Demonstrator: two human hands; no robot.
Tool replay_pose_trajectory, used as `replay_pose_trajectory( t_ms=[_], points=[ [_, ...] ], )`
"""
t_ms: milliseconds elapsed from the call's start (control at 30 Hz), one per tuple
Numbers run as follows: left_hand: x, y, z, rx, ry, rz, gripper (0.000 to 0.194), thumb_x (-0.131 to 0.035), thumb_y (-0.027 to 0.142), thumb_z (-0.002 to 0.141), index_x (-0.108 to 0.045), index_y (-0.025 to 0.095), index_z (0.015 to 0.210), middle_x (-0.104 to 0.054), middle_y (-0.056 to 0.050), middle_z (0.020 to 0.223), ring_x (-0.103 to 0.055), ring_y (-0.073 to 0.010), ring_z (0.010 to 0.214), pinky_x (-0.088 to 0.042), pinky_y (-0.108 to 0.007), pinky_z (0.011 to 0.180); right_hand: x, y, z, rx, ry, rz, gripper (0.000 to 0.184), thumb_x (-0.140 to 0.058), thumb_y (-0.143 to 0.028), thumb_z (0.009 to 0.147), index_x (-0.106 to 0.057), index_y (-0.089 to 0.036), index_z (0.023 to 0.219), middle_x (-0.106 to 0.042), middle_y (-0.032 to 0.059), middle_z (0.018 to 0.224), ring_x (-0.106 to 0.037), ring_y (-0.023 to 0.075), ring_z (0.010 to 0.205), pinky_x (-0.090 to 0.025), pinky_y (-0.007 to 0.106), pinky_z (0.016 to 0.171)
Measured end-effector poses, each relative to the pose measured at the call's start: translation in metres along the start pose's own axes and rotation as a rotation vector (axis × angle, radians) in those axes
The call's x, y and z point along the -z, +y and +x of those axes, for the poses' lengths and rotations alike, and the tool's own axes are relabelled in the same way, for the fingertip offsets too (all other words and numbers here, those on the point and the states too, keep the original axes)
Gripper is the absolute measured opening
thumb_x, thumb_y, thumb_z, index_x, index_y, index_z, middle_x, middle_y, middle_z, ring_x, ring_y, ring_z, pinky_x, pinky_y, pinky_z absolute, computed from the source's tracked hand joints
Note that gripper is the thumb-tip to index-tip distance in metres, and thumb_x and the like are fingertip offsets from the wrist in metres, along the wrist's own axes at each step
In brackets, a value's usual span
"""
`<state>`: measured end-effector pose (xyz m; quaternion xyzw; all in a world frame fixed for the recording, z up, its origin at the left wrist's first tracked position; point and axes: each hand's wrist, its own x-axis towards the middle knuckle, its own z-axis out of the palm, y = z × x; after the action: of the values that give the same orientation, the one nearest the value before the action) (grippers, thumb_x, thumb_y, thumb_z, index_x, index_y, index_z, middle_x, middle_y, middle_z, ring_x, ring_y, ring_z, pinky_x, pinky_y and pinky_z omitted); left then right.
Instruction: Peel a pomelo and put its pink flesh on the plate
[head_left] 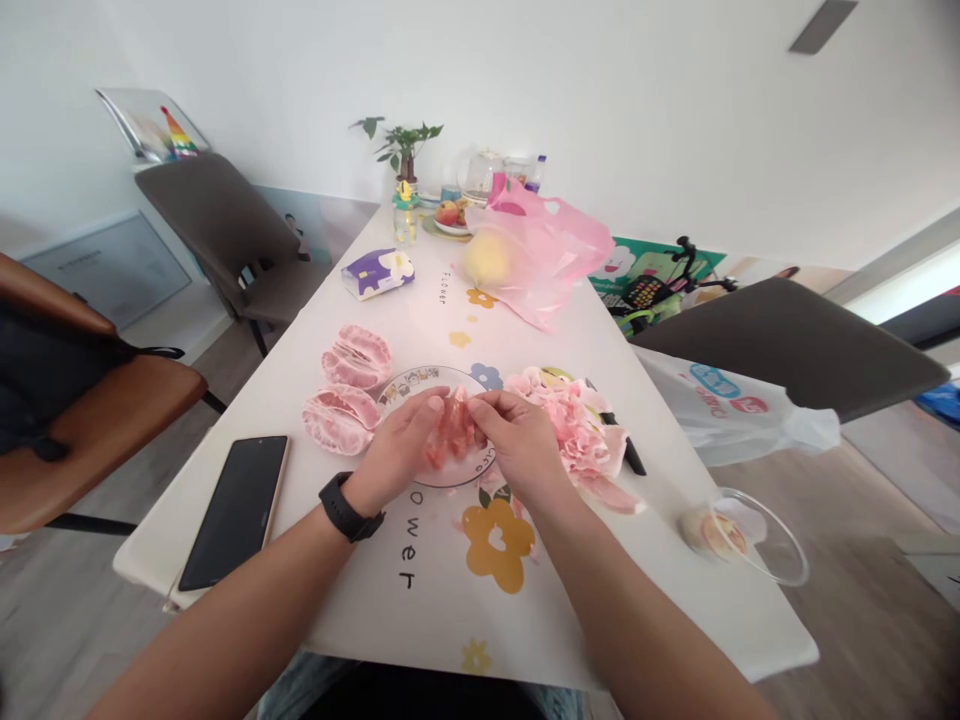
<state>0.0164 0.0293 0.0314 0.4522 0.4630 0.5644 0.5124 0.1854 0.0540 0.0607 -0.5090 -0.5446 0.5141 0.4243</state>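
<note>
- L hand [397,450] + R hand [517,440] both gripping pomelo segment [454,430], fingers curled, right over small plate [420,385]
- phone [234,512] on table, left of plate
- peeled segments [349,358] just L of plate, pink membrane pile [570,430] just R
- pink plastic bag [547,255] farther up

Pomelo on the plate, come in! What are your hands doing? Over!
Left grip and right grip both on pink pomelo flesh. Over plate. Pink membrane heap beside right grip.
</note>
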Motion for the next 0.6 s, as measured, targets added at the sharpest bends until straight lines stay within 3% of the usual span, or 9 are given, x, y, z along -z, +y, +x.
replay_pose_trajectory(
  t_ms=[133, 300, 600],
  points=[
    [-0.004, 0.002, -0.002, 0.014, -0.117, -0.002, 0.047, -0.080, 0.041, 0.086, -0.072, 0.022, 0.128, -0.077, -0.009, 0.103, -0.068, -0.0291, 0.108, -0.055, -0.037, 0.089, -0.003, 0.002, 0.000, -0.016, -0.058, 0.031, 0.024, -0.071, -0.045, 0.088, -0.071, -0.023, 0.078, -0.062, -0.0033, 0.059, -0.057, 0.0145, 0.057, -0.045, 0.029, 0.060],
    [-0.008, 0.002, -0.002, 0.114, -0.160, 0.038, 0.048, -0.068, 0.047, 0.094, -0.065, 0.022, 0.135, -0.072, -0.005, 0.085, -0.066, -0.0199, 0.076, -0.053, -0.033, 0.072, -0.009, 0.010, 0.000, -0.033, -0.126, 0.169, 0.026, -0.070, -0.045, 0.089, -0.067, -0.022, 0.079, -0.061, -0.0031, 0.061, -0.057, 0.0140, 0.059, -0.044, 0.028, 0.060],
    [-0.010, -0.001, -0.002, 0.193, -0.117, -0.148, 0.049, -0.067, 0.045, 0.094, -0.066, 0.020, 0.136, -0.071, -0.004, 0.090, -0.064, -0.0164, 0.077, -0.051, -0.030, 0.070, -0.018, 0.018, -0.002, -0.088, -0.064, 0.475, 0.028, -0.079, -0.043, 0.079, -0.064, -0.021, 0.074, -0.055, -0.0031, 0.064, -0.049, 0.0129, 0.061, -0.043, 0.027, 0.060]
  ],
)
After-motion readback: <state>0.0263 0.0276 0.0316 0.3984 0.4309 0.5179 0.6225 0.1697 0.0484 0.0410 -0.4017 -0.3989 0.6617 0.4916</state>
